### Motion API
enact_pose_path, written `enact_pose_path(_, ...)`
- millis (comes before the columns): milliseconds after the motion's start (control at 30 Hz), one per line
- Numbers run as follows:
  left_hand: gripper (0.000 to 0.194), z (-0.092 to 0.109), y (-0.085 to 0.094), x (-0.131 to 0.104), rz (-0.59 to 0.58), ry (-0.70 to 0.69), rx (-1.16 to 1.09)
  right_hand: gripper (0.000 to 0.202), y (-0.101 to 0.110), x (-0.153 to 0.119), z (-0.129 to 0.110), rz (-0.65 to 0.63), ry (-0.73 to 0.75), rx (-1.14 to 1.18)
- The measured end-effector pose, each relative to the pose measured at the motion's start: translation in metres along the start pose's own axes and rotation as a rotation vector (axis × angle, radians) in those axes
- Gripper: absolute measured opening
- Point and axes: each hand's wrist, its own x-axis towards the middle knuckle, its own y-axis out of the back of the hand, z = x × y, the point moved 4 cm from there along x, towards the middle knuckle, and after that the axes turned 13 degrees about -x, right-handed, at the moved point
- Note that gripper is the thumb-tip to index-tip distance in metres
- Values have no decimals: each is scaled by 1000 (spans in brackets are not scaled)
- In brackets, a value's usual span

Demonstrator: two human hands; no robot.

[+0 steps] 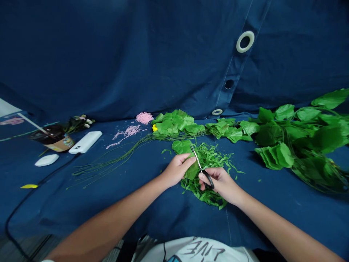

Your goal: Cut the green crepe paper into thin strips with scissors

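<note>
My left hand (178, 169) pinches a green leaf (192, 171) between thumb and fingers. Black-handled scissors (206, 177) are gripped in my right hand (220, 183), their blades pointing up and left beside the leaf and my left fingertips. Beneath both hands lies a pile of green shreds (214, 158) on the blue cloth. Another flat leaf (181, 146) rests just beyond my left hand.
Stacked leaves (174, 123) and thin green stems (131, 151) lie behind my hands. A leafy vine heap (316, 142) fills the right. Pink shreds (144, 117) sit at the back. On the left are a cup (56, 140), a white device (86, 142) and a black cable (46, 179).
</note>
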Motion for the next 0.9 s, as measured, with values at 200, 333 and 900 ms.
enact_pose_path(200, 32, -2, 4, 2, 29, -19, -102, 46, -1, 1, -1, -36, 2, 10)
enact_pose_path(333, 32, -1, 5, 4, 37, -64, -120, 46, -2, 0, -3, -63, 7, 4)
enact_pose_path(900, 35, -2, 3, 4, -3, -7, -74, 41, -1, -1, -3, -25, 19, -19)
